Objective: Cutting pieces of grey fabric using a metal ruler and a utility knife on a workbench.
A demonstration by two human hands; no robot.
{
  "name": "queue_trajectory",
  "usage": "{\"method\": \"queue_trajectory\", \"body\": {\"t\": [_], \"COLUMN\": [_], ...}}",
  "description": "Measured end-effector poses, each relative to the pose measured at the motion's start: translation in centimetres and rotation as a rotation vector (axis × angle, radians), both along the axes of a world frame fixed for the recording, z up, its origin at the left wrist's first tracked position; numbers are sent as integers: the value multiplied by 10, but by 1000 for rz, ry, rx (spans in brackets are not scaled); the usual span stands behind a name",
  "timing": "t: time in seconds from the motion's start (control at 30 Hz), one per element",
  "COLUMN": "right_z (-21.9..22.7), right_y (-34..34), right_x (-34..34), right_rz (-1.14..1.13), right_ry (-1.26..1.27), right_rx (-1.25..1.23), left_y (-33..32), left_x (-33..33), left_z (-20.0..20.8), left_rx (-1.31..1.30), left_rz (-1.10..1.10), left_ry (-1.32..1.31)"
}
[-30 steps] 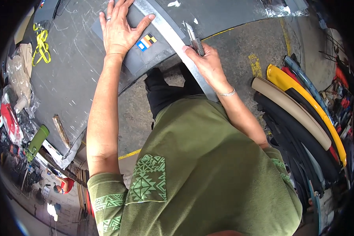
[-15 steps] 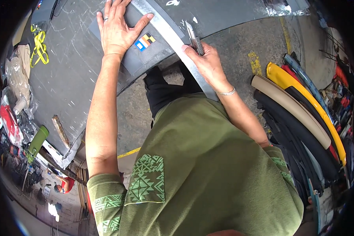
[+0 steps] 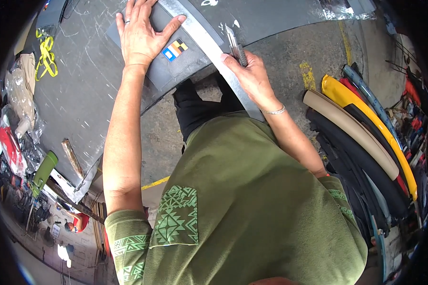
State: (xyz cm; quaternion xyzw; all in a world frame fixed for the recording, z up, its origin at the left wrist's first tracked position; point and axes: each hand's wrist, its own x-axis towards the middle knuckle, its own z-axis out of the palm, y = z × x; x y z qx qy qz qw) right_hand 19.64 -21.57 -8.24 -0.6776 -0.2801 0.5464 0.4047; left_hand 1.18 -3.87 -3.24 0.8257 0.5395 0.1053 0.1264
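A long metal straightedge (image 3: 202,42) lies across a grey sheet (image 3: 176,71) at the table's near edge, its near end reaching past the edge to my shirt. On the sheet is a small patch of blue, orange, black and yellow (image 3: 175,50). My left hand (image 3: 145,40) presses flat on the sheet left of the straightedge, fingers spread, thumb tip against its edge. My right hand (image 3: 254,76) is closed round a utility knife (image 3: 235,45), blade pointing away from me. The right thumb also rests on the straightedge.
The dark, scratched table (image 3: 90,71) bears a yellow tape (image 3: 46,57) and a rough stick (image 3: 72,156) at left. Rolls of material, one beige (image 3: 352,133) and one yellow (image 3: 366,123), stand at right. A person in red (image 3: 77,222) is far off at lower left.
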Motion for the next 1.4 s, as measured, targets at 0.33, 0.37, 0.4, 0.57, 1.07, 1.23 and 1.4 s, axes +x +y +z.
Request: {"method": "queue_trajectory", "body": {"t": [0.33, 0.37, 0.4, 0.57, 1.07, 1.23, 1.4], "right_z": [3, 4, 6, 9, 4, -3, 4], "right_y": [1, 2, 1, 2, -1, -2, 0], "right_x": [1, 1, 0, -2, -2, -2, -4], "right_rz": [10, 10, 13, 3, 11, -18, -12], "right_ry": [-13, -13, -25, -83, -98, -102, -71], "right_rx": [9, 10, 7, 1, 16, 49, -3], "left_y": [0, -1, -1, -1, 2, 2, 2], "left_x": [0, 0, -1, 1, -3, -3, -4], "left_z": [0, 0, 0, 2, 1, 0, 0], "left_rx": [10, 8, 6, -3, 6, 2, 5], "left_rz": [-3, -1, 1, 0, -10, -18, -16], "left_ry": [-4, -8, -12, 5, 16, 2, -4]}}
